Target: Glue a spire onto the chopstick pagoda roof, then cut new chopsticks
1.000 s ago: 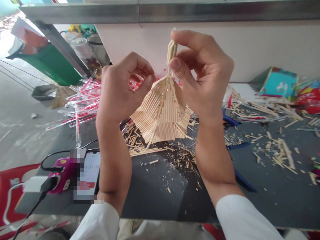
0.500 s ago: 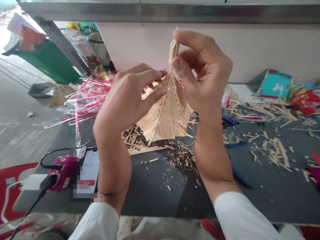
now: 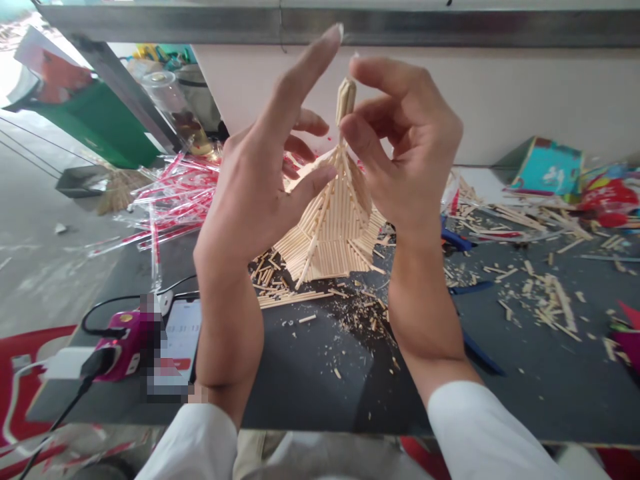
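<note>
Stick-built roof: peak upward, over the table; base contact unclear.
Bundled-stick finial: directly above the roof's peak, long axis nearly upright.
Right hand: right of the peak, nearer; narrow grip holding the finial.
Left hand: left of the peak, grip wide, nothing held.

The phone (on the table) lies left of the stick model.

Left hand spread, index finger upward, right hand curled, forefinger above thumb
</note>
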The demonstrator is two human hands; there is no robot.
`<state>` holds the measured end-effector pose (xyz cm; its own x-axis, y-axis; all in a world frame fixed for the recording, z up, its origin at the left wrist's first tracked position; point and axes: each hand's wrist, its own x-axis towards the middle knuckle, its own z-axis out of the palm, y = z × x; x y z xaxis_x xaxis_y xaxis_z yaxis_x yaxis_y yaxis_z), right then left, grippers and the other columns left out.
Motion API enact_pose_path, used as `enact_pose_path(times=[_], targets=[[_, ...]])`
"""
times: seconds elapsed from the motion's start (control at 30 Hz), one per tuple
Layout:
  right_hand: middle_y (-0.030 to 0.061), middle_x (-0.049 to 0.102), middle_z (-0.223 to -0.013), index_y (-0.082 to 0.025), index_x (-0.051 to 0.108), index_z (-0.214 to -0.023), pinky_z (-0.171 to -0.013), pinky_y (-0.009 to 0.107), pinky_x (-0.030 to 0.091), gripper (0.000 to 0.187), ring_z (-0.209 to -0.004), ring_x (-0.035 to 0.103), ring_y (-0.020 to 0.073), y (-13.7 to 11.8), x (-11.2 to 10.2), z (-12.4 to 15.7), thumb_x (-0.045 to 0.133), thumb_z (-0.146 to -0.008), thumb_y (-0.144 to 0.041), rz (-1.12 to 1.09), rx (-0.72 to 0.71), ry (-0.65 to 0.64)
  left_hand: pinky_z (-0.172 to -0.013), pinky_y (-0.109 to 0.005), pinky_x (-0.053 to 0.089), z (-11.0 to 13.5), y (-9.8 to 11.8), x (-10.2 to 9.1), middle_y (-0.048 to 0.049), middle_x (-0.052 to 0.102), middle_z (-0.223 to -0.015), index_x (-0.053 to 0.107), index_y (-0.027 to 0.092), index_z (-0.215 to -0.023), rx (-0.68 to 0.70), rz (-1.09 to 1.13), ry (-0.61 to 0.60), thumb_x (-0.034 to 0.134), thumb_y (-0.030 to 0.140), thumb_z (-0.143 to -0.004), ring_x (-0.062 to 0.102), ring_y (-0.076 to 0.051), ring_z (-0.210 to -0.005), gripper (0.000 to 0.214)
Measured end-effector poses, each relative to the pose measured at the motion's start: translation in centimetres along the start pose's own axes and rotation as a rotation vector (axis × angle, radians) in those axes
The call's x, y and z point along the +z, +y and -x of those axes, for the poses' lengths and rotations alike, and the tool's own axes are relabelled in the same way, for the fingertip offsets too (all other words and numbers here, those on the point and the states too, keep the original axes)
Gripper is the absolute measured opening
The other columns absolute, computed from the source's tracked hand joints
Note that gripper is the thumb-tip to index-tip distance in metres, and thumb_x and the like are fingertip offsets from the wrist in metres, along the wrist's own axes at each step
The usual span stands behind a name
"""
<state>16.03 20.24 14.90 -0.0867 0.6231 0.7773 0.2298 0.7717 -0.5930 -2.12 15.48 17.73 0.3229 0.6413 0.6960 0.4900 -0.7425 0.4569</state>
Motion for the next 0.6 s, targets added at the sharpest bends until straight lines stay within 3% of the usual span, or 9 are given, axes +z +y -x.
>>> enact_pose_path(times=[0.07,0.13,0.3,0.4,0.5,0.6], targets=[[-0.003,0.072,-0.101,-0.031,0.063,-0.125,-0.081,0.028,0.052,0.026,-0.086,0.066,0.0124,0.0,0.1,-0.1,0.066,-0.099,-0.029,-0.083,-0.051,0.011,-0.09,-0.032,0.063,-0.1,0.0,0.2,0.0056,0.043,-0.163,0.041,0.04,-0.157,0.052,0.035,-0.012,0.072,0.016,-0.092,0.067,-0.02,-0.114,0.076],[-0.0027,0.071,-0.098,-0.027,0.064,-0.123,-0.079,0.028,0.05,0.024,-0.084,0.065,0.0117,0.0,0.1,-0.1,0.065,-0.1,-0.029,-0.113,-0.077,0.024,-0.092,-0.032,0.063,-0.2,-0.1,0.4,0.0071,0.038,-0.166,0.039,0.042,-0.157,0.054,0.048,-0.042,0.07,0.022,-0.095,0.066,-0.021,-0.116,0.072],[-0.0028,0.071,-0.11,-0.033,0.059,-0.125,-0.087,0.029,0.054,0.026,-0.095,0.07,0.0138,0.0,-0.2,0.2,0.063,-0.101,-0.039,-0.016,-0.018,-0.026,-0.096,-0.032,0.061,0.0,-0.3,0.6,0.0006,0.064,-0.141,0.043,0.036,-0.157,-0.017,-0.002,-0.071,0.068,0.031,-0.098,0.069,-0.02,-0.11,0.064],[-0.0028,0.072,-0.113,-0.036,0.055,-0.128,-0.09,0.028,0.057,0.028,-0.099,0.071,0.0142,-0.2,-0.6,0.2,0.059,-0.102,-0.047,0.092,0.047,-0.054,-0.096,-0.032,0.061,0.1,-0.6,0.7,-0.0007,0.067,-0.132,0.043,0.035,-0.157,-0.036,-0.017,-0.068,0.071,0.033,-0.097,0.069,-0.019,-0.104,0.066],[0.0007,0.073,-0.109,-0.031,0.061,-0.124,-0.085,0.026,0.057,0.027,-0.099,0.07,0.014,-0.3,-2.3,-0.1,0.061,-0.102,-0.046,0.114,0.003,-0.023,-0.094,-0.03,0.061,0.1,-0.9,0.9,-0.0027,0.069,-0.126,0.044,0.029,-0.158,-0.01,-0.018,-0.064,0.073,0.031,-0.096,0.069,-0.018,-0.103,0.069],[0.0074,0.074,-0.113,-0.024,0.069,-0.122,-0.082,0.027,0.055,0.03,-0.099,0.071,0.0155,-0.1,-6.2,0.0,0.064,-0.1,-0.043,0.219,0.019,0.047,-0.092,-0.029,0.06,0.0,-0.9,0.9,-0.0026,0.07,-0.124,0.044,0.028,-0.158,0.021,0.003,-0.064,0.076,0.021,-0.092,0.069,-0.018,-0.105,0.074]])
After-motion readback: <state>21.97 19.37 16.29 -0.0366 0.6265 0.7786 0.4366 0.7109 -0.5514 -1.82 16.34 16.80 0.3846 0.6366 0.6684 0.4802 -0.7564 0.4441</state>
